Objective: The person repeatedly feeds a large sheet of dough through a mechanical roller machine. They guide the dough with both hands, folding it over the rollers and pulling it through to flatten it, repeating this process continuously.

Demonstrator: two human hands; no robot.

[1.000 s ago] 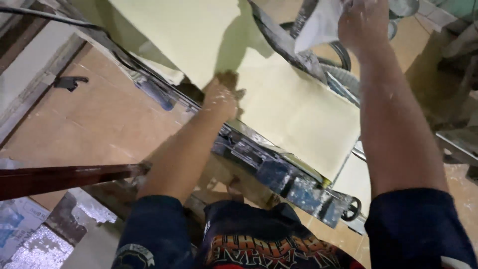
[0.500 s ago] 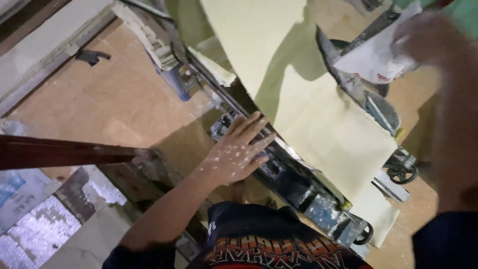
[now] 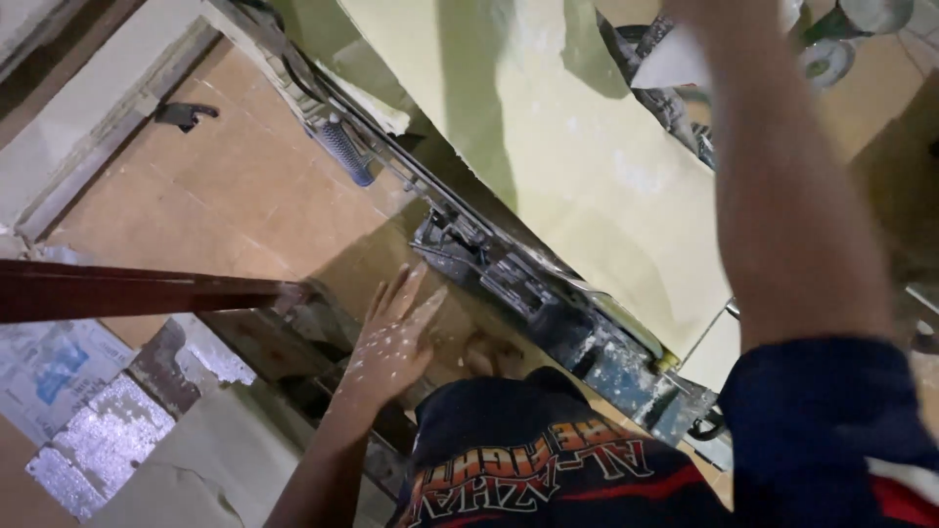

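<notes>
My left hand (image 3: 391, 340), speckled with white dust, hangs open with fingers spread. It is just above the brown floor and beside the dark metal rail of a tile cutter (image 3: 509, 279), touching nothing that I can see. A large pale yellow-green tile (image 3: 577, 166) lies on that cutter. My right arm reaches up and away, and my right hand (image 3: 719, 12) is cut off by the top edge. A white crumpled sheet (image 3: 673, 66) sits right under it, apparently held.
The cutter's ribbed handle grip (image 3: 342, 152) lies at the rail's far end. A red-brown beam (image 3: 147, 291) juts in from the left. Paint cans (image 3: 831, 54) stand top right. Printed paper and silvery scraps (image 3: 68, 391) lie lower left, and a pale ledge (image 3: 88, 127) borders the floor.
My left hand has dropped from the tile's edge, over the cutter rail, down toward my body. My right hand with the white sheet has moved further up and out of frame.
</notes>
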